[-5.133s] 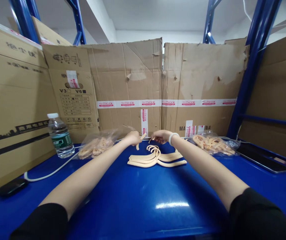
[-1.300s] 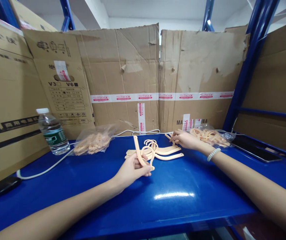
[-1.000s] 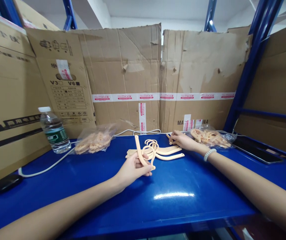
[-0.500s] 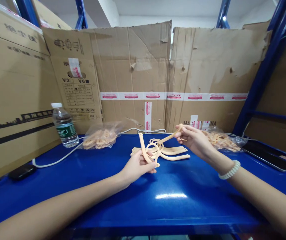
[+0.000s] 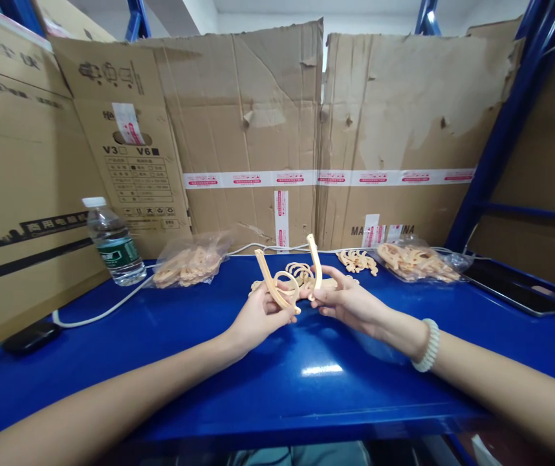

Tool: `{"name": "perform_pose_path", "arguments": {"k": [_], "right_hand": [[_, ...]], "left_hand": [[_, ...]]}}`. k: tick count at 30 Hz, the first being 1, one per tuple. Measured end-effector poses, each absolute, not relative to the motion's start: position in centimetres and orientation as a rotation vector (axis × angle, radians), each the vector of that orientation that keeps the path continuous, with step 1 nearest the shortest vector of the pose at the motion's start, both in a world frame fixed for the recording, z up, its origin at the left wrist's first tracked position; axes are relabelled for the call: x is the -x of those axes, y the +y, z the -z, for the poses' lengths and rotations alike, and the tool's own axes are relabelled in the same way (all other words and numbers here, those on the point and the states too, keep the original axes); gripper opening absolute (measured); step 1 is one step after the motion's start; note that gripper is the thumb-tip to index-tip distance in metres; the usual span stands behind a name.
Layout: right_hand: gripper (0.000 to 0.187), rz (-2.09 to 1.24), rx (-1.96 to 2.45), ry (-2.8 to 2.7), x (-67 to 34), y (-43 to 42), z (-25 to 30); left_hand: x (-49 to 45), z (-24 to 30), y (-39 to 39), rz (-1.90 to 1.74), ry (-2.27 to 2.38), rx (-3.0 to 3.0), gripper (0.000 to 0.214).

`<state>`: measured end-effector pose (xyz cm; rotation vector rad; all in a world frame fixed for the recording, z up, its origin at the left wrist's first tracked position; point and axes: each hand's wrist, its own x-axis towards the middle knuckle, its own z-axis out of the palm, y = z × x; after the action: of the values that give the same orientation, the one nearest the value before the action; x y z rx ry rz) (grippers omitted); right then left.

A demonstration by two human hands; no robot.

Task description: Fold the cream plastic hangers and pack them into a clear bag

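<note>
Cardboard sheets [image 5: 239,129] stand behind the blue table [image 5: 200,388] above which I, working remotely, hold my left hand [image 5: 261,317], fingers closed on a hooked beige hanger part [image 5: 268,279], and my right hand [image 5: 350,301], fingers pinching a curved beige strip [image 5: 315,259] just beside it; small curved parts [image 5: 358,261] lie farther back.

Pale, whitish-green, ridged ring bracelet [image 5: 427,346] round right wrist [image 5: 416,342]; hands [image 5: 255,320], forearms [image 5: 161,374] bare.

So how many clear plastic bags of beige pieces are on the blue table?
2: the left bag, near the water bottle, and the right bag, near the flat black device.
</note>
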<state>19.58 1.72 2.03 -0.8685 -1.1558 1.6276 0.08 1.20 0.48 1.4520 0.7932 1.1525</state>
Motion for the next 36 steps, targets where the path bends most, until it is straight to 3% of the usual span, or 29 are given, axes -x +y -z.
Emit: {"name": "perform_pose_path", "arguments": {"k": [4, 13, 36], "right_hand": [[0.029, -1.661, 0.914, -1.259, -19.7, 1.76, -2.05], [0.038, -1.516, 0.972, -1.446, -19.51, 1.14, -2.32], [0.028, -1.265, 0.845, -1.656, -19.22, 1.06, -1.79]], "left_hand": [[-0.09, -0.73, 0.9, -1.161, 0.797, -1.472, 0.043], [-0.04, -0.7, 0.91, -1.143, 0.741, -1.451, 0.047], [0.17, -0.63, 0.76, -1.173, 0.721, -1.485, 0.05]]}}
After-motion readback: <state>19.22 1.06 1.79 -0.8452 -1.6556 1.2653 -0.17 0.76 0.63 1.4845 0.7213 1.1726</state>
